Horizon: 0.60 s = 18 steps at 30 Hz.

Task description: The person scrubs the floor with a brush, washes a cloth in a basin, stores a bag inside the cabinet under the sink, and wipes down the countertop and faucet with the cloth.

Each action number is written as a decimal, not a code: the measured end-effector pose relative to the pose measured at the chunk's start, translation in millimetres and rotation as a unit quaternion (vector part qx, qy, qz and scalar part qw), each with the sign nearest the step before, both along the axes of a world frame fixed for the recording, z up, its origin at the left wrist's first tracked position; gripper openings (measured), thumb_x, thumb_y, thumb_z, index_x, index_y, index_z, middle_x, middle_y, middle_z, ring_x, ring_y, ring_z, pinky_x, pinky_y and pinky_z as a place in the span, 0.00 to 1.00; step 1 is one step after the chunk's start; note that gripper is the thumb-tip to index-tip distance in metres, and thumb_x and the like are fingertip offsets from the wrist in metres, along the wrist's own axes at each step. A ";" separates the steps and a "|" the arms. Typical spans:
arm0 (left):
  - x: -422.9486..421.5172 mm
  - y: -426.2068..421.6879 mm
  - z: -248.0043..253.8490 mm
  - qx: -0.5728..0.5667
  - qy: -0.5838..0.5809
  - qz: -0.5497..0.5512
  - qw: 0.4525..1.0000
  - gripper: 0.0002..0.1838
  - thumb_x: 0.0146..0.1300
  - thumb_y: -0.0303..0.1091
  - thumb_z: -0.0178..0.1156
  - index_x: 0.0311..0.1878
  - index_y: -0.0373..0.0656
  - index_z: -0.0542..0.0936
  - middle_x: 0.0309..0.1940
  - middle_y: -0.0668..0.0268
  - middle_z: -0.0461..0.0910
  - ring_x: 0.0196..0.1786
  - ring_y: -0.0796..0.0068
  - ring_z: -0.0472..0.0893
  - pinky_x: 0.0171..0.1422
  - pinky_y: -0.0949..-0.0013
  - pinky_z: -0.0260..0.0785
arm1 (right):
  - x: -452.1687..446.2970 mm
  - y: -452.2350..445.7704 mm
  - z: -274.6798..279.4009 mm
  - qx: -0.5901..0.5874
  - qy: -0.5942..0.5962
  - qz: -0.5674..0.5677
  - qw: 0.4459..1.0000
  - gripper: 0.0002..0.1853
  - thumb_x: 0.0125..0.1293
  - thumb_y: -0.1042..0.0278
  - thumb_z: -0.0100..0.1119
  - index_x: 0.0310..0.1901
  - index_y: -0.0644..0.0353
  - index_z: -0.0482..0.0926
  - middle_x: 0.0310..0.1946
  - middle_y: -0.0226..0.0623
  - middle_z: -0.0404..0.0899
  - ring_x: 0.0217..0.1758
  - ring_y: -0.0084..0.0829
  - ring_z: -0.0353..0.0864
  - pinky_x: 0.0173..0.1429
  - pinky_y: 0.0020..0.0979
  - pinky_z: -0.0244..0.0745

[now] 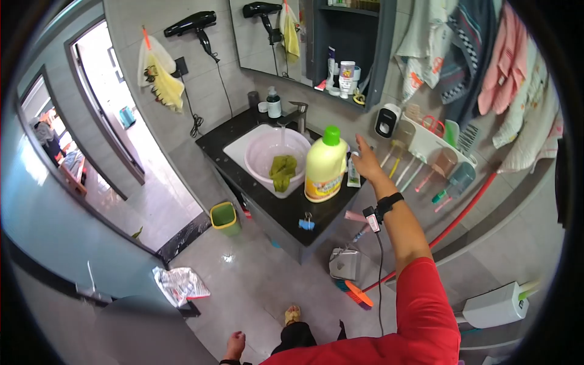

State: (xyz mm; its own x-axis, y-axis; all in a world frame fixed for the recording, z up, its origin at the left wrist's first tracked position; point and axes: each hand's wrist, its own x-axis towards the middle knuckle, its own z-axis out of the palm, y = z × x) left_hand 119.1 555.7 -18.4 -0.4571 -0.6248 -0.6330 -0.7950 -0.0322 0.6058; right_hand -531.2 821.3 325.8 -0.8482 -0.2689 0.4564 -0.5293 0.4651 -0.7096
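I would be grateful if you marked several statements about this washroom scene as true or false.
1. The pale yellow plastic jug with a green cap stands upright on the black countertop. True.
2. The crumpled olive-green cloth hangs over the tap. False: it lies in the round, pale pink plastic basin.
3. The person's right hand is near the jug, not over the basin. True.
4. The black hair dryer with a pistol grip lies on the floor. False: it is up against the tiled wall.
5. The green plastic bin with a yellow rim stands on the floor. True.
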 end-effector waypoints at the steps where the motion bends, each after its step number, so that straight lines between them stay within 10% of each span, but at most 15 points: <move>1: -21.6 -22.9 1.6 0.017 0.050 0.059 0.997 0.18 0.60 0.37 0.55 0.50 0.37 0.75 0.30 0.61 0.80 0.36 0.73 0.80 0.39 0.70 0.72 | -10.5 -8.0 -2.5 0.052 -0.002 0.012 0.999 0.33 0.59 0.71 0.54 0.67 0.61 0.56 0.61 0.52 0.65 0.65 0.40 0.66 0.65 0.34 0.62; 6: -89.8 -80.6 38.6 0.100 0.111 0.118 0.982 0.17 0.61 0.35 0.54 0.50 0.36 0.74 0.32 0.62 0.79 0.33 0.74 0.79 0.33 0.71 0.71 | -25.9 -31.7 -7.5 -0.030 -0.160 0.165 0.973 0.27 0.57 0.72 0.60 0.60 0.58 0.67 0.55 0.41 0.73 0.58 0.27 0.71 0.62 0.29 0.65; 13: -85.7 -95.7 -19.1 0.159 -0.042 -0.038 0.986 0.18 0.57 0.35 0.56 0.48 0.35 0.76 0.26 0.62 0.79 0.26 0.73 0.79 0.27 0.71 0.70 | 72.6 -32.4 21.6 0.018 -0.068 0.008 0.998 0.19 0.54 0.73 0.63 0.49 0.58 0.74 0.42 0.30 0.78 0.45 0.23 0.76 0.51 0.27 0.71; 18: -111.0 -93.7 -9.4 0.129 -0.107 -0.212 0.963 0.14 0.58 0.36 0.51 0.44 0.40 0.78 0.31 0.65 0.78 0.35 0.74 0.78 0.33 0.69 0.71 | 185.6 20.2 88.6 -0.336 -0.115 -0.024 0.935 0.12 0.54 0.79 0.62 0.39 0.59 0.71 0.35 0.27 0.76 0.38 0.19 0.74 0.42 0.23 0.71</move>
